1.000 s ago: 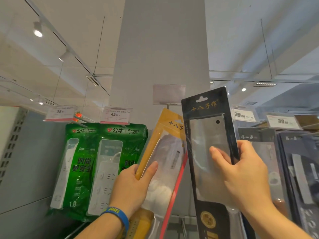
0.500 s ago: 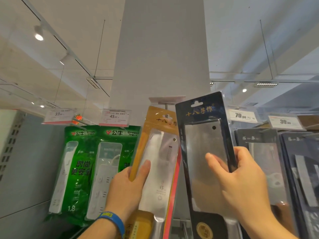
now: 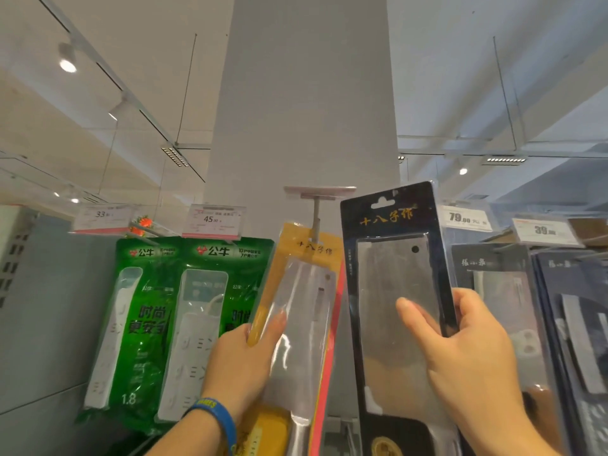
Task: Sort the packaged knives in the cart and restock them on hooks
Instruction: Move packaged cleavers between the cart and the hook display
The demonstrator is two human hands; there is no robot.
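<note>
My left hand (image 3: 241,357) grips a yellow-carded cleaver package (image 3: 304,311) by its left edge, thumb across the clear front. The card's top sits at a grey hook (image 3: 316,222) under a tilted empty label holder. My right hand (image 3: 460,353) holds a black-carded cleaver package (image 3: 391,268) upright just right of the yellow one, thumb on the blade window, fingers round the right edge. Its hang hole is free, level with the hook's label holder.
Green power-strip packs (image 3: 184,324) hang at the left under price tags 33 (image 3: 102,214) and 45 (image 3: 214,220). Dark knife packages (image 3: 500,307) hang at the right under tags 79 and 39. A wide grey pillar (image 3: 306,110) rises behind the hook.
My left hand has swung the yellow package upright and brought its top up to the hook. The black package has shifted slightly left and stands straighter.
</note>
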